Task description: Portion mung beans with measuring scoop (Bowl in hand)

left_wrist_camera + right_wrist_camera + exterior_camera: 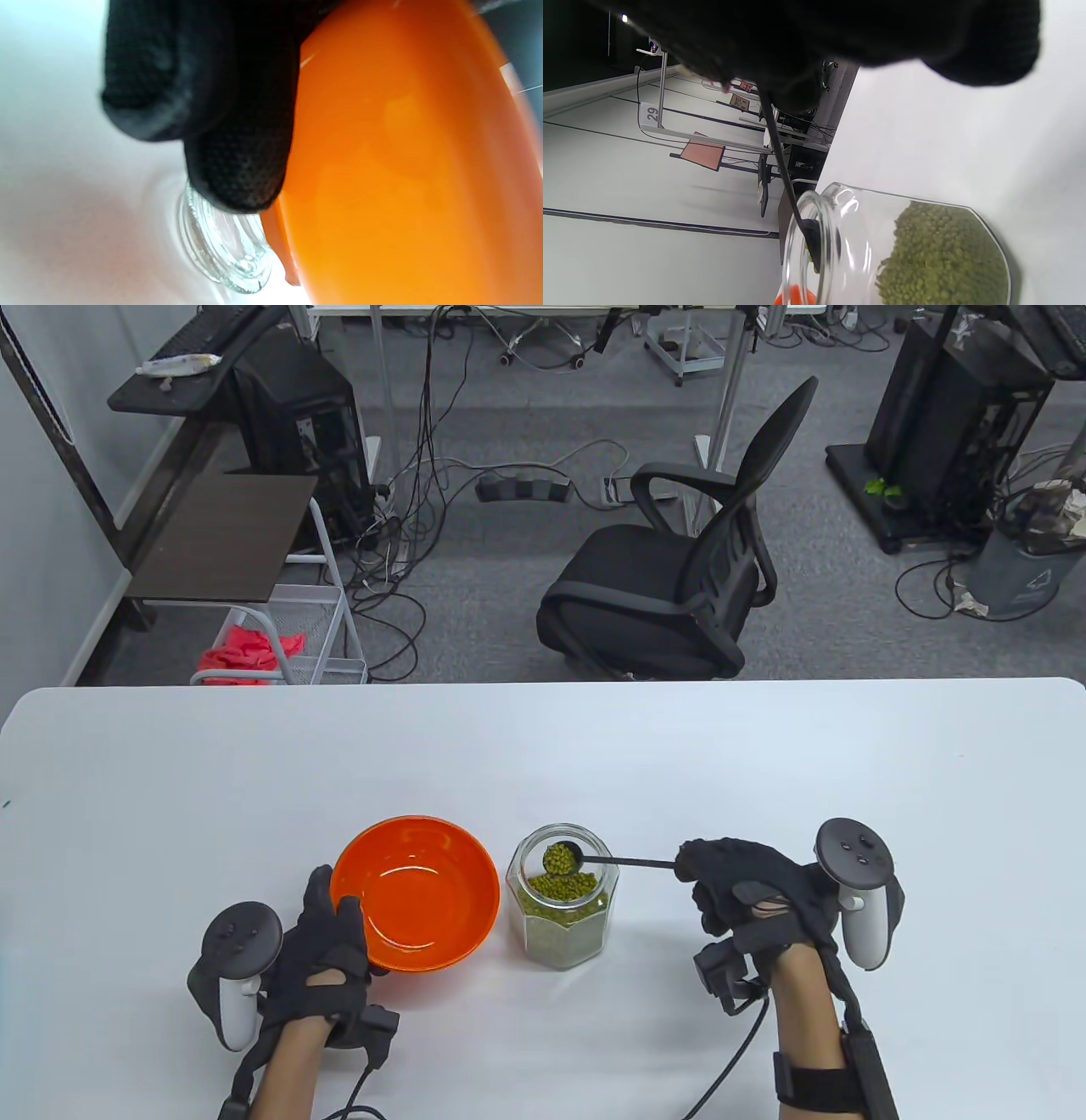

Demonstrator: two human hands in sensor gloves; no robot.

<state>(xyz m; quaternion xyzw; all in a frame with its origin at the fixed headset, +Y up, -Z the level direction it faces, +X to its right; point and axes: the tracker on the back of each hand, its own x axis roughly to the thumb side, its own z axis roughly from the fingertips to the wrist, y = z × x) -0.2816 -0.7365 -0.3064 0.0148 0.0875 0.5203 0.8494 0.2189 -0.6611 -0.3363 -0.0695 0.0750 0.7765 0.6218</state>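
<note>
Mid-scoop: my right hand (747,891) pinched the scoop (594,859), loaded with beans at the jar (562,909) mouth. Left hand (327,937) gripped the empty bowl (416,892) at nine o'clock of the jar. Next I'd need a level carry over.

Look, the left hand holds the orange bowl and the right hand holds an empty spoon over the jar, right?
Almost. The spoon is not empty: the table view shows it heaped with green beans at the mouth of the jar. The rest is right: the left hand holds the orange bowl and the right hand holds the spoon's handle.
</note>
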